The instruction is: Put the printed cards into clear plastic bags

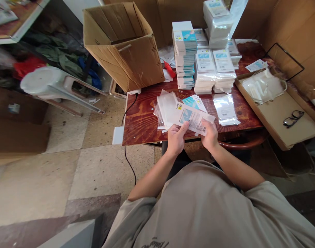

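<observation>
Between my two hands I hold a printed card (195, 119) with a blue picture and a barcode, seemingly inside a clear plastic sleeve. My left hand (177, 137) grips its lower left part, thumb on top. At the right end, my right hand (209, 133) pinches it between thumb and fingers. Beneath and to the left lie several clear plastic sleeves (165, 105), fanned out on the table. Blue and white printed cards (193, 100) lie just behind the held one. To its right is a small pile of sleeved cards (226, 109).
Tall stacks of cards (183, 57) and packed sleeves (205, 70) stand at the back of the red-brown table (142, 120). An open cardboard box (136, 58) is behind left. A shallow carton (271, 113) at right holds eyeglasses (293, 118). A white stool (47, 81) stands left.
</observation>
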Tool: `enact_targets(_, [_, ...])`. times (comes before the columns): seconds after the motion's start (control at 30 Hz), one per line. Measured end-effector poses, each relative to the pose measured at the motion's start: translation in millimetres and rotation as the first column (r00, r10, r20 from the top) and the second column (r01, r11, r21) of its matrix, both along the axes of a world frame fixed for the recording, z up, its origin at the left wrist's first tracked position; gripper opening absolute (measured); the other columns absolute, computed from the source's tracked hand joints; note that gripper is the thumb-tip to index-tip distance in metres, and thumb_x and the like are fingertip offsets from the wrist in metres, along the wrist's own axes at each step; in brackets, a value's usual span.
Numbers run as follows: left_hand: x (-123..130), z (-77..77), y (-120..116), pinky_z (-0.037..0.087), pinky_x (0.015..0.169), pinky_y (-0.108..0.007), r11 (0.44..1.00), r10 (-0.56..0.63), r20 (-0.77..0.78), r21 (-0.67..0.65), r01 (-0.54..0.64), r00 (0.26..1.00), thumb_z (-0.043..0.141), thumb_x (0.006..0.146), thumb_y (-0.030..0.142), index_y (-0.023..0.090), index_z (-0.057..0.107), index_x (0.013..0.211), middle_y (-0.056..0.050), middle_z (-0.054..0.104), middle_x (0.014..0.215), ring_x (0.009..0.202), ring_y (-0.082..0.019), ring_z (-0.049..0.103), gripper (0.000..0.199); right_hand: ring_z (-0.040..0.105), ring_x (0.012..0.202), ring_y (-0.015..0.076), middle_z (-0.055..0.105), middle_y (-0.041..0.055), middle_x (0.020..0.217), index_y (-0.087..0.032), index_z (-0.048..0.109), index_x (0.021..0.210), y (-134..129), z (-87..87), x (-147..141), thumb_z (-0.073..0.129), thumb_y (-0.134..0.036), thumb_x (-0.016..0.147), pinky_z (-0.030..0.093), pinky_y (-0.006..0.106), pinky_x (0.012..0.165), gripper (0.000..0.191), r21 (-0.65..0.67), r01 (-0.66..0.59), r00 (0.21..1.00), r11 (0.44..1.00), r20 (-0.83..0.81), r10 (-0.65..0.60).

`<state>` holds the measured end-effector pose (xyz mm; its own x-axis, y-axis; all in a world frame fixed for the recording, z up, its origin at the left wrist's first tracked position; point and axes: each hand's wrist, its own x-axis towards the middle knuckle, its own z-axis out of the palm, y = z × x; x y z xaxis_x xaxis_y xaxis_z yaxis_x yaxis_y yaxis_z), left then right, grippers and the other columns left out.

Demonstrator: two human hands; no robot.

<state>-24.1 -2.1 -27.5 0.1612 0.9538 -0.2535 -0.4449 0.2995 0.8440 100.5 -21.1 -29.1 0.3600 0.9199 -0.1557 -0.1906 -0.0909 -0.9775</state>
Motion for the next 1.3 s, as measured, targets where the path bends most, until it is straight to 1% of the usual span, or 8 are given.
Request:
enact_targets(0.3, [-23, -5.8, 11, 0.064, 0.072, -0.032, 0.995, 0.062, -0.095, 0.078, -0.055, 0.994, 0.091, 0.078, 0.055, 0.017, 0.071, 0.094, -0.005, 0.078, 0.09, 0.077, -0.018, 0.075, 0.046, 0.063, 0.054, 0.0162, 0.072, 0.0035, 0.07, -0.018, 0.076, 0.083, -2, 21.3, 36, 0.084, -0.066, 0.079, 0.053, 0.029, 0.049, 0.049, -0.053, -0.355, 0.93, 0.933, 0.079, 0.359])
enact_targets(0.5, [-10, 0.8, -2, 0.065, 0.087, -0.037, 0.985, -0.119, -0.114, 0.112, 0.132, 0.986, 0.096, 0.073, 0.045, 0.019, 0.067, 0.114, -0.01, 0.08, 0.115, 0.099, -0.024, 0.078, 0.056, 0.06, 0.052, 0.0156, 0.065, -0.0001, 0.059, -0.022, 0.058, 0.065, -4, 16.5, 29, 0.085, -0.067, 0.079, 0.05, 0.027, 0.048, 0.054, -0.098, -0.076, 0.968, 0.992, 0.231, 0.097])
enact_targets(0.77, [6, 4.4, -1, 0.051, 0.055, -0.025, 0.925, -0.335, -0.255, 0.098, 0.368, 0.907, 0.088, 0.082, 0.044, 0.02, 0.061, 0.122, -0.006, 0.079, 0.091, 0.064, -0.016, 0.07, 0.054, 0.076, 0.095, 0.0239, 0.081, 0.0058, 0.103, -0.022, 0.078, 0.106, -11, 32.9, 71, 0.085, -0.058, 0.082, 0.063, 0.038, 0.09, 0.044, -0.041, -0.259, 0.95, 0.965, 0.171, 0.262])
enact_targets(0.87, [12, 10.5, 1, 0.052, 0.061, -0.028, 0.911, -0.339, -0.323, 0.124, 0.394, 0.884, 0.088, 0.082, 0.042, 0.021, 0.059, 0.129, -0.002, 0.074, 0.079, 0.062, -0.017, 0.066, 0.059, 0.074, 0.085, 0.0224, 0.081, 0.0061, 0.1, -0.021, 0.079, 0.105, -12, 39.4, 94, 0.083, -0.054, 0.083, 0.064, 0.037, 0.08, 0.04, -0.072, -0.099, 0.965, 0.992, 0.236, 0.113])
enact_targets(0.97, [6, 12.9, 16, 0.056, 0.082, -0.037, 0.931, -0.145, -0.518, 0.217, 0.293, 0.843, 0.087, 0.082, 0.043, 0.02, 0.066, 0.125, -0.008, 0.075, 0.094, 0.084, -0.023, 0.071, 0.054, 0.071, 0.08, 0.0205, 0.08, 0.0067, 0.1, -0.019, 0.079, 0.115, -5, 31.7, 130, 0.081, -0.046, 0.083, 0.061, 0.036, 0.076, 0.042, -0.061, 0.037, 0.932, 0.997, 0.363, -0.013])
enact_targets(1.1, [-25, -0.6, 59, 0.034, 0.122, -0.061, 0.921, 0.316, -0.843, 0.383, 0.072, 0.436, 0.082, 0.083, 0.043, 0.016, 0.066, 0.121, -0.024, 0.065, 0.133, 0.136, -0.044, 0.054, 0.049, 0.071, 0.087, 0.0257, 0.078, 0.012, 0.106, -0.013, 0.073, 0.132, 8, 0.5, 180, 0.077, -0.035, 0.08, 0.059, 0.045, 0.087, 0.056, -0.102, 0.221, 0.752, 0.97, 0.651, -0.103])
enact_targets(1.2, [-48, -16.7, 89, 0.028, 0.123, -0.066, 0.967, 0.247, -0.941, 0.255, 0.005, 0.234, 0.087, 0.076, 0.045, 0.014, 0.062, 0.122, -0.029, 0.06, 0.14, 0.144, -0.053, 0.045, 0.061, 0.066, 0.113, 0.0385, 0.072, 0.0227, 0.121, -0.01, 0.073, 0.125, 11, -17.4, 188, 0.079, -0.031, 0.078, 0.051, 0.058, 0.103, 0.052, -0.107, 0.369, 0.391, 0.923, 0.919, -0.049])
enact_targets(1.3, [-64, -26.4, 106, 0.039, 0.116, -0.061, 0.995, 0.101, -0.971, 0.104, 0.003, 0.217, 0.089, 0.072, 0.046, 0.016, 0.061, 0.118, -0.028, 0.065, 0.131, 0.133, -0.049, 0.057, 0.061, 0.059, 0.125, 0.0429, 0.066, 0.027, 0.13, -0.011, 0.071, 0.124, 10, -14.8, 167, 0.074, -0.037, 0.089, 0.047, 0.062, 0.105, 0.044, 0.048, 0.336, 0.157, 0.941, 0.982, -0.106])
